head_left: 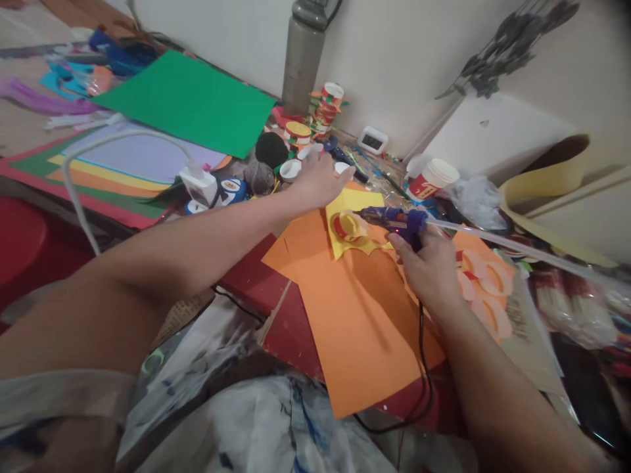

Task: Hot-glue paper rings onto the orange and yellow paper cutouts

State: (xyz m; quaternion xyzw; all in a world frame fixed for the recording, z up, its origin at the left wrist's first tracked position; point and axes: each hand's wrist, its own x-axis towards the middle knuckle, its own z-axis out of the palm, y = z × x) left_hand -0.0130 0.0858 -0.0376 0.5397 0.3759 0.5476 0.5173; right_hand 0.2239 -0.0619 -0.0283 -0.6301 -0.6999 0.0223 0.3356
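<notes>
The table (290, 328) is red and very messy, and a white wall stands at the far side. My right hand (431, 269) is shut tight around the blue glue gun (394, 220), near the middle of the table. Its tip points left at a red and yellow ring (345, 226) that lies on a yellow piece (357, 203). A long clear glue stick (493, 240) pokes out the back, going right. The black cord (424, 368) hangs down off the near edge.

Under all this is a big orange sheet (355, 315). Its near corner sticks out past the table edge. That sheet is the only bare, flat spot.

My left hand (320, 180) is farther away, fingers stretched out and open, holding nothing. It is just beside some small white lids (290, 169). A paper cup (434, 179) lies on the far right, and a green sheet (192, 102) lies far left.
</notes>
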